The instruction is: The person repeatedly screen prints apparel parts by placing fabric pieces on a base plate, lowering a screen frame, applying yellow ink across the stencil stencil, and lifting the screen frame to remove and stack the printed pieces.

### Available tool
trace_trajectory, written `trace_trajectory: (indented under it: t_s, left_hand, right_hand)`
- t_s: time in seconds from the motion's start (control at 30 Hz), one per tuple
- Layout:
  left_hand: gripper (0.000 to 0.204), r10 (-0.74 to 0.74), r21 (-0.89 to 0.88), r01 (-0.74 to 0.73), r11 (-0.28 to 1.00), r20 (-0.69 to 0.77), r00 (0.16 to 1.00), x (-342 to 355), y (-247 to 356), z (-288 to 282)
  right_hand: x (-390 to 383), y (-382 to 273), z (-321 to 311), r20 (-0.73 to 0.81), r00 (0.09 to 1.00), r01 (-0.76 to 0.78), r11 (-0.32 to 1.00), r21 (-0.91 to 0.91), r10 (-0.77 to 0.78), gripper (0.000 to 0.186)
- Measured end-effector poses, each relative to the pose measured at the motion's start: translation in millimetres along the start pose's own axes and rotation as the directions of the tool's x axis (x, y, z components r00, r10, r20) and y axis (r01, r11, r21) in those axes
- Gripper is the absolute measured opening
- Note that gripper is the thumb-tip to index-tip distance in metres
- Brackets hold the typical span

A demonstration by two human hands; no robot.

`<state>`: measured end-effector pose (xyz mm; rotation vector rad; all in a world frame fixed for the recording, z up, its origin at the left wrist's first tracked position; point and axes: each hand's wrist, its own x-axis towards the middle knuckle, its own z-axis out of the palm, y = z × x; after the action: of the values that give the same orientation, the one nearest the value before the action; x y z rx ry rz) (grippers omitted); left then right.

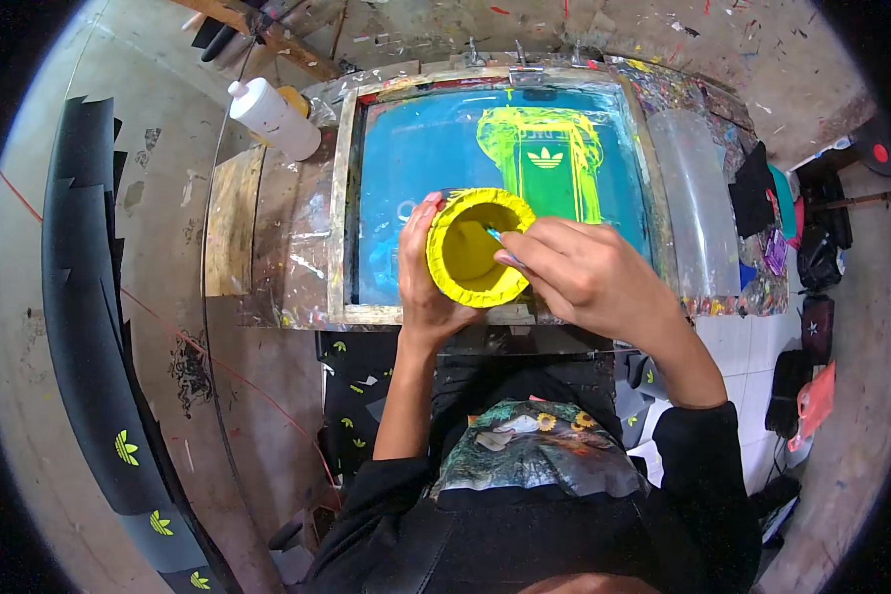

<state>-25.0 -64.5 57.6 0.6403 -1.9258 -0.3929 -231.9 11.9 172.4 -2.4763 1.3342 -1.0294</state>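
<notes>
My left hand (421, 282) is wrapped round the side of a round tub whose thick rim (480, 297) is caked with yellow ink. Its mouth tilts up toward me, and yellow ink (470, 247) coats the inside. At the tub's right edge, my right hand (594, 272) pinches a thin light-blue tool (493, 235) that reaches into the tub; most of it is hidden by my fingers. Just beyond both hands lies a wooden-framed printing screen (345, 188) with blue mesh. Wet yellow ink (500, 134) is smeared around a green panel (554, 183) on it.
A white squeeze bottle (279, 121) leans at the screen's left, near a wooden board (234, 223). Right of the screen lies a clear plastic sheet (698, 198). Black strips with yellow-green leaf marks (94, 297) hang at far left. Printed black pieces (351, 396) lie below the table edge.
</notes>
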Motion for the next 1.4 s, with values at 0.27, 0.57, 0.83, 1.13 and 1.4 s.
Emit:
trace_trajectory:
  t_s: [0.27, 0.57, 0.83, 1.13, 1.4]
  left_hand:
    - [0.108, 0.017, 0.039, -0.016, 0.999, -0.012, 1.000, 2, -2, 3]
    - [0.110, 0.047, 0.029, -0.047, 0.998, -0.004, 0.999, 4, -5, 7]
    - [0.108, 0.067, 0.039, -0.067, 0.997, 0.001, 0.998, 4, -5, 5]
    - [0.108, 0.052, 0.026, -0.052, 0.998, -0.002, 0.999, 2, -2, 6]
    - [0.111, 0.088, 0.065, -0.087, 0.994, -0.009, 0.996, 2, -4, 10]
  right_hand:
    - [-20, 3, 39, -0.165, 0.979, -0.098, 0.985, 0.140, 0.121, 0.009]
    - [-21, -8, 44, -0.242, 0.928, -0.278, 0.959, 0.063, 0.285, 0.009]
    - [-22, -15, 48, -0.296, 0.879, -0.315, 0.922, 0.224, 0.372, 0.010]
    - [-20, -17, 44, -0.313, 0.834, -0.385, 0.886, 0.259, 0.455, 0.013]
    - [-21, -20, 41, -0.255, 0.820, -0.406, 0.834, 0.373, 0.513, 0.014]
